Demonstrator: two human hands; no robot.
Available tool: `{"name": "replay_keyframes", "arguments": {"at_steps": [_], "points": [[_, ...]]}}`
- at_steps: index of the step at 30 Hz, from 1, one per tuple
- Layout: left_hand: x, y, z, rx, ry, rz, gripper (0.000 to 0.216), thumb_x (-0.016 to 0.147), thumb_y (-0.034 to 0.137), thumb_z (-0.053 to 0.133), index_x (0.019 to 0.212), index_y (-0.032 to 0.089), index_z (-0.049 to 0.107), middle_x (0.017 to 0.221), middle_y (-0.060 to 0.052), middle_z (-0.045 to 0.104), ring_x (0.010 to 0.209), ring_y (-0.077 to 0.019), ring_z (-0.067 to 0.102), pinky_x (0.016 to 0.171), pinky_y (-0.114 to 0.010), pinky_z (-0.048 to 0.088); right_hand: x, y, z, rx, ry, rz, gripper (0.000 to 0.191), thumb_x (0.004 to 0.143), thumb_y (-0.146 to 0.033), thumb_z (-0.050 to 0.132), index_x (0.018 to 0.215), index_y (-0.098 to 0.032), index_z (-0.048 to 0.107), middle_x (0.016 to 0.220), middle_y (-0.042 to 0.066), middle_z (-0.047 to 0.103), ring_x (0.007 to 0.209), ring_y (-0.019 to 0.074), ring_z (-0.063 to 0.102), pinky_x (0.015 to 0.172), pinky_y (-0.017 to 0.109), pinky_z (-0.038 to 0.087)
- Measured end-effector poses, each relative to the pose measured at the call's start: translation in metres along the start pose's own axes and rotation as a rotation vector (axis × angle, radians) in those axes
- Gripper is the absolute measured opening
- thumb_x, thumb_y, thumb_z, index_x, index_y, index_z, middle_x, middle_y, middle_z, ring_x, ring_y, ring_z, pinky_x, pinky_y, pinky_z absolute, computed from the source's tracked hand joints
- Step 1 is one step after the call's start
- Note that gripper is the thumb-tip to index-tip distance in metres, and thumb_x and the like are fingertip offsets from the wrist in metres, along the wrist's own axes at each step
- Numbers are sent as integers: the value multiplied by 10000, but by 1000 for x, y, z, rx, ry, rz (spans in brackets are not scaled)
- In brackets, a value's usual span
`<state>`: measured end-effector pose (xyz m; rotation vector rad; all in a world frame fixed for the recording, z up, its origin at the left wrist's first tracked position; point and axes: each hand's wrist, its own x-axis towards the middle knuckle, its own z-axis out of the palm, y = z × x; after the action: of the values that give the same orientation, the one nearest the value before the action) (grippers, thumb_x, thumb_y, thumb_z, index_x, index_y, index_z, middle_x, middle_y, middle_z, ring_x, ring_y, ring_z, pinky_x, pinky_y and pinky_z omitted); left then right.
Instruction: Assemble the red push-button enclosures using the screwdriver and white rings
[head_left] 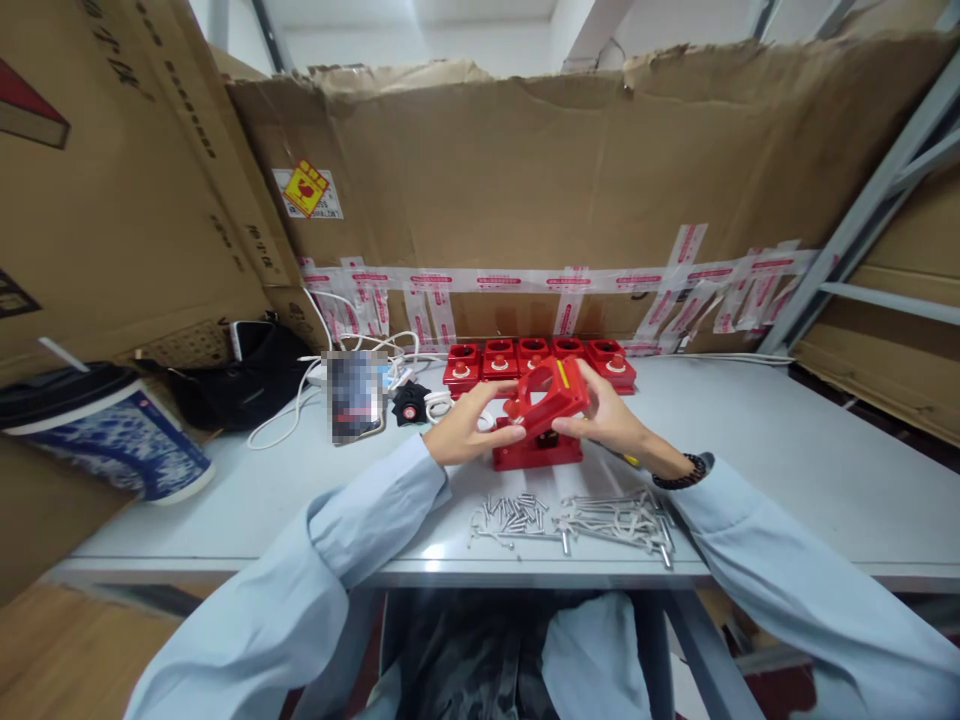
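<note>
Both of my hands hold a red plastic housing [564, 398] with a round opening and a yellow strip, tilted above the table. My left hand [469, 428] grips its left end between thumb and fingers. On the opposite side, my right hand [606, 412] is closed round the edge, with a dark bead bracelet at the wrist. Just beneath sits a red base [536, 458] on the tabletop, partly hidden by the housing. Nearer to me lie a heap of small silver screws [517, 514] and a bundle of metal rods with white cords [619, 520].
Several red units [499, 362] stand in a row at the back. To the left are a phone [356, 395], white cables [409, 350], a black knob-like part [410, 403], a black bag [247, 375] and a large blue-white cup [112, 435]. Cardboard [480, 190] walls the table [765, 470].
</note>
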<state>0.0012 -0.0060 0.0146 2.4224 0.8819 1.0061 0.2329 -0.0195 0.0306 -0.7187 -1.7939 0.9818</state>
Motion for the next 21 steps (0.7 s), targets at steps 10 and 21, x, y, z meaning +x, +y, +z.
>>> {"name": "replay_keyframes", "arguments": {"at_steps": [10,21], "points": [[2,-46,-25,561,-333,-231,553,777,519,609,1195,159,565,1223,-132,598,1156,-316,499,911,-453,369,11,28,-22,119,242,-97,327,780,-480,599,967,-213,583,984,37,670,931,216,638,845,371,505],[2,-52,-23,363,-204,-35,529,716,388,671,1174,134,592,1010,-103,554,935,-236,549,876,-386,444,6,21,-17,-330,271,-218,460,729,-456,662,1081,-193,526,958,64,657,861,208,635,798,391,519]]}}
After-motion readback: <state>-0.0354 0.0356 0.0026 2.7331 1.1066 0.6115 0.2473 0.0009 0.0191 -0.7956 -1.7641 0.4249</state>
